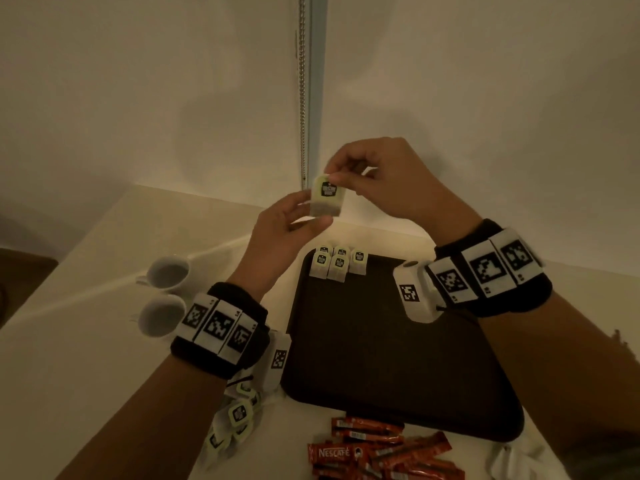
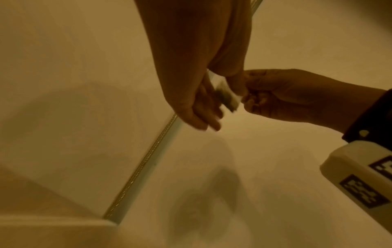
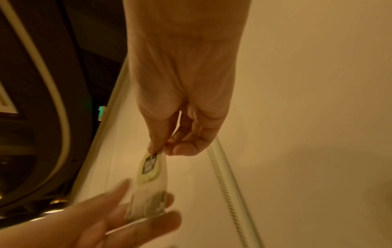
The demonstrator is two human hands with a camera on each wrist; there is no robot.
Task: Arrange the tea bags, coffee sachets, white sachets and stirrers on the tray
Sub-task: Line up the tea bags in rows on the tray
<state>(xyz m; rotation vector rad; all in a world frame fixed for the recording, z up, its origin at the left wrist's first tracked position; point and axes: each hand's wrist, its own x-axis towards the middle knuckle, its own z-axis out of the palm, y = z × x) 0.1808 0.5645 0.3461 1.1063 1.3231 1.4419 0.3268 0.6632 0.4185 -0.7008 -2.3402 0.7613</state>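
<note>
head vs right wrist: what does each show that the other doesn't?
Head only: the dark tray with five tea bags in its far left corner, loose tea bags and red coffee sachets off it, and two white cups.

Right wrist only: a dark curved fixture at left.

Both: right hand pinching the held tea bag by its top, left hand at its lower end.
</note>
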